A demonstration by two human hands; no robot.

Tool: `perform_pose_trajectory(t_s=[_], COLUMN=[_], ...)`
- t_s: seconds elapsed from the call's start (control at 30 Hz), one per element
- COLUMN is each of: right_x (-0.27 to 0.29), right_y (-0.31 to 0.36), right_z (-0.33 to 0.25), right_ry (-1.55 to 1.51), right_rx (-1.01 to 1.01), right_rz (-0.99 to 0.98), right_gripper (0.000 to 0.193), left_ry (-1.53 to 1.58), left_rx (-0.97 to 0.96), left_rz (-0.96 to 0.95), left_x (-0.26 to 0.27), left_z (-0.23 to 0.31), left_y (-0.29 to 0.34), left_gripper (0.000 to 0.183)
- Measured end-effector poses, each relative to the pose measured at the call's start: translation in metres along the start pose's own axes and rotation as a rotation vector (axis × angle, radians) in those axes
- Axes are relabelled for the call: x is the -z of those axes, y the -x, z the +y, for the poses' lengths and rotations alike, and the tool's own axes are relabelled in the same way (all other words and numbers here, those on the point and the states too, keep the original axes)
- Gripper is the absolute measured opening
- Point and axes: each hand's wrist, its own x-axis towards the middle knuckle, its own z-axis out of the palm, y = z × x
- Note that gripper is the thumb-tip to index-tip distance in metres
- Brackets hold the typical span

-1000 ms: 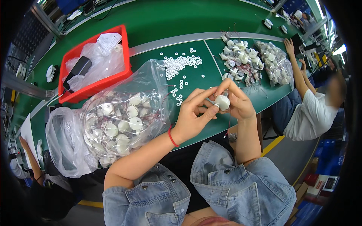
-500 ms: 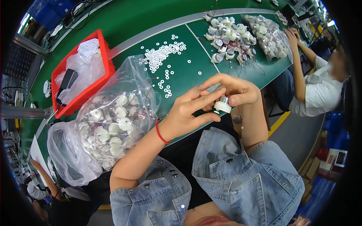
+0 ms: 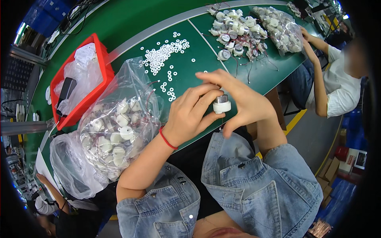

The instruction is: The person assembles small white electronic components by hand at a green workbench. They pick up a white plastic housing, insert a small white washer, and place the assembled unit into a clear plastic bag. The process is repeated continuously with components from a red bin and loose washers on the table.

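Observation:
A small motor (image 3: 221,105) with a silver metal can and a white plastic base is pinched between the thumb and fingers of my left hand (image 3: 185,114), just above the table's near edge. My right hand (image 3: 251,100) is spread around its right side, thumb and fingers wide apart and holding nothing. Beyond my hands, many small white rings (image 3: 158,58) lie scattered on the green table (image 3: 198,81). Beside my left forearm sits a clear plastic bag (image 3: 137,73) full of white motor units (image 3: 119,133) with thin wires.
A red bin (image 3: 104,73) at the left holds clear plastic and a black power adapter (image 3: 66,93). At the far right lie a loose pile of wired motors (image 3: 237,31) and a filled bag of motors (image 3: 278,29). A co-worker (image 3: 337,85) sits at the right.
My right hand has opened, its thumb and fingers drawing away from the motor. The motor has shifted slightly left and up and stays in my left hand.

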Motion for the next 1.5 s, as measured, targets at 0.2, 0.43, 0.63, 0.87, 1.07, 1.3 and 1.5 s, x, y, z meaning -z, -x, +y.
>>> perform_pose_trajectory(t_s=[0.2,0.43,0.63,0.87,1.07,1.3,1.5], right_x=[-0.022,-0.029,-0.030,-0.032,-0.031,-0.045,-0.040], right_y=[0.011,0.014,0.020,0.017,0.015,0.015,0.001], right_z=[0.003,0.008,0.010,0.013,0.012,0.017,0.021], right_ry=[0.196,0.349,0.396,0.514,0.498,-0.210,-0.100], right_rx=[-0.014,0.050,0.061,0.119,0.109,-0.175,-0.209], right_rz=[0.190,0.277,0.266,0.316,0.311,0.416,0.483], right_gripper=[0.097,0.078,0.081,0.080,0.079,0.061,0.049], left_ry=[0.051,0.074,0.145,0.131,0.125,0.089,0.015], left_rx=[0.015,0.009,0.023,0.089,0.116,0.178,0.314], left_rz=[-0.039,-0.023,-0.045,-0.092,-0.096,0.025,0.043], left_x=[-0.005,-0.007,-0.006,-0.004,-0.002,-0.003,-0.007], left_z=[-0.006,-0.007,-0.003,-0.002,0.000,-0.008,-0.005], left_y=[0.007,0.011,0.010,0.013,0.011,0.008,0.011], left_gripper=[0.049,0.046,0.042,0.046,0.047,0.046,0.068])
